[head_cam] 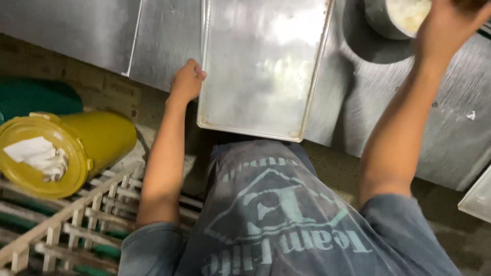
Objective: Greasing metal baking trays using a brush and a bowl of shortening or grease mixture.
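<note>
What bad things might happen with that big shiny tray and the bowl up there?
The metal tray sticks out past the steel table edge, and only the left hand has a grip on its rim, so it might tip or slide off. The right hand reaches far up to the bowl of pale food, so the bowl might get knocked. Below stands an open yellow bin, where a falling tray could land.
</note>
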